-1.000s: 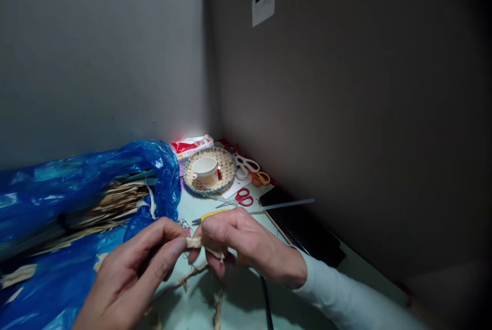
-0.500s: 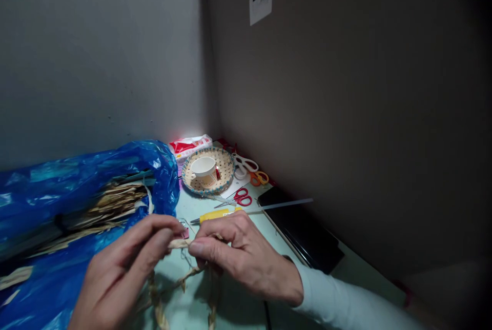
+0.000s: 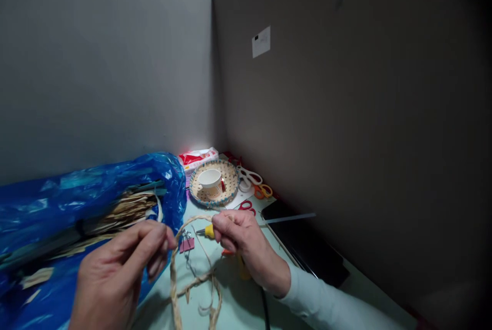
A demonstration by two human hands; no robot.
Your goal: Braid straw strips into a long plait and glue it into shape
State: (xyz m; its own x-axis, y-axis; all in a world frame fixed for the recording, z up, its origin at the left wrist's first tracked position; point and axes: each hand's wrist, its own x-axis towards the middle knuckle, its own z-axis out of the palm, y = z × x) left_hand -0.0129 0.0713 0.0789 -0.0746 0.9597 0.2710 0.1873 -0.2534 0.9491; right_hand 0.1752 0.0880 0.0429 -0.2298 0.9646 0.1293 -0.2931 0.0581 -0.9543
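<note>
A braided straw cord (image 3: 174, 279) arches up from the table and runs over to my right hand (image 3: 248, 248). The thumb and fingers of that hand pinch it near the top of the arch. On the other side, my left hand (image 3: 123, 263) is closed, its fingertips bunched right against the cord's left bend. I cannot make out what, if anything, those fingers hold. Below, the cord loops and crosses itself over the table. A pink binder clip (image 3: 186, 245) lies inside the loop. A yellow-handled tool with a pointed tip (image 3: 209, 231) lies partly hidden behind my right hand.
Left, a blue plastic bag (image 3: 169, 176) holds dried straw strips (image 3: 132, 204). A woven tray (image 3: 230, 194) with a white cup (image 3: 209, 179) stands at the back, by a tissue pack (image 3: 198, 157). White (image 3: 249, 176), orange (image 3: 263, 191) and red scissors (image 3: 247, 207) lie near a black flat case (image 3: 300, 238).
My hands have moved apart. The cord that ran straight between them now rises in an open arch, and the pink clip shows more. The view has tilted upward.
</note>
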